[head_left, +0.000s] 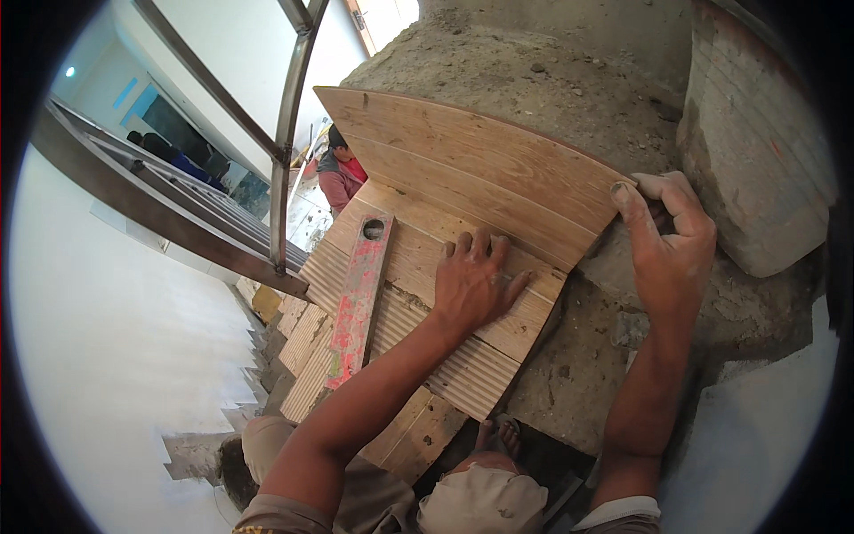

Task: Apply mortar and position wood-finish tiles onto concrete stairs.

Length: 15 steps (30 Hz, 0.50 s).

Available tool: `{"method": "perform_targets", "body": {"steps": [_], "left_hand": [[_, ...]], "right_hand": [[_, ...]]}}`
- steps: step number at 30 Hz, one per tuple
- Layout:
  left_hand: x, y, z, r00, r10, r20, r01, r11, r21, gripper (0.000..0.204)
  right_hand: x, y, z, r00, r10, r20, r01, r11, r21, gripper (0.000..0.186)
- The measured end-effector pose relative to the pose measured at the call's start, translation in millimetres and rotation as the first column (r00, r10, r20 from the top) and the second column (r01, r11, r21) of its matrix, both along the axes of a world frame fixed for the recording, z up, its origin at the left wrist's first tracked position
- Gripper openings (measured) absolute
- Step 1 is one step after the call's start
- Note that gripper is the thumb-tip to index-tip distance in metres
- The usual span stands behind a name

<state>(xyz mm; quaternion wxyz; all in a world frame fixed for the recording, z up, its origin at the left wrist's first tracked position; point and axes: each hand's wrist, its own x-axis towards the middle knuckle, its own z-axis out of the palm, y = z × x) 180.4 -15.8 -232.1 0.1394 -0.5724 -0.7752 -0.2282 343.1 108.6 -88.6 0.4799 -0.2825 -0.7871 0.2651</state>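
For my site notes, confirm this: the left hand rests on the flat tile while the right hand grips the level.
One error: in the head view, the right hand grips the upright tile, not the level. The left hand does rest on the flat tile.

Short sleeves leave my forearms bare, and each grip is an ungloved hand, the left (471, 283) near the middle of the frame and the right (673, 236) at its right, with pale dust over the right one's fingers. My left sleeve (289, 513), at lower left, is dull grey-brown with small yellowish markings by the edge; my right sleeve (623, 511), at lower right, shows a whitish edge. Beige legwear (485, 505), darkly spotted, rounds over a knee at bottom centre. My foot (498, 433) shows bare toes.
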Motion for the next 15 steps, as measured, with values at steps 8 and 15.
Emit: {"method": "perform_targets", "body": {"steps": [8,15], "left_hand": [[0.9,-8.3,5.0,0.998,0.022,0.054,-0.018,0.997,-0.071,0.055],[-0.9,-9.0,8.1,0.998,-0.044,0.033,0.046,0.997,-0.064,0.054]], "right_hand": [[-1.2,3.2,-4.0,1.0,0.018,-0.007,-0.018,1.0,0.023,0.019],[-0.7,7.5,-8.1,1.0,0.005,0.016,-0.006,0.999,0.045,0.018]]}}
